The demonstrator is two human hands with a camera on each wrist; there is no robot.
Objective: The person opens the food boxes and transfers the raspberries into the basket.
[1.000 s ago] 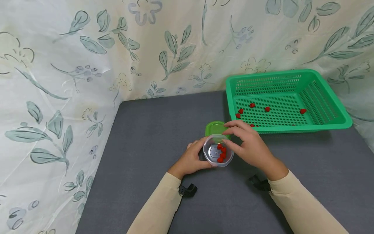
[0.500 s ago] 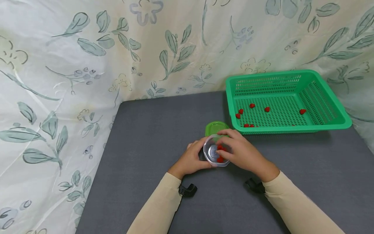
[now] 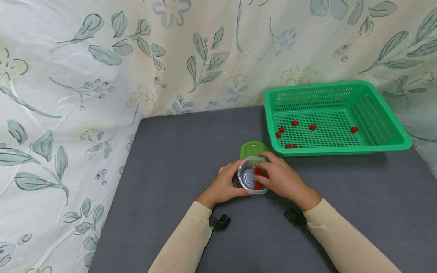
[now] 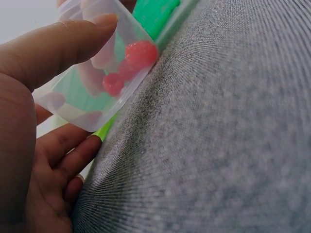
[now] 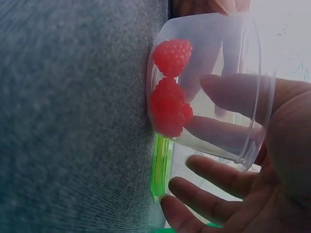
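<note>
A clear plastic cup (image 3: 246,187) stands on the grey table with several red raspberries (image 5: 167,107) at its bottom. My left hand (image 3: 223,185) holds the cup from the left, thumb near the front and fingers round the far side. Over the cup's right rim reaches my right hand (image 3: 285,178); its thumb and index finger are inside, apart from each other, close to the berries. In the right wrist view its other fingers stay outside the cup wall. Just behind the cup lies a round green lid (image 3: 252,148).
At the back right stands a green perforated basket (image 3: 341,152), with several raspberries (image 3: 312,127) scattered on its floor. The grey tabletop (image 3: 177,159) meets a floral-patterned cloth (image 3: 211,53) at the back and left.
My right hand has moved left and down from the cup's rim, putting its thumb and index finger inside. The left hand and cup have stayed in place.
</note>
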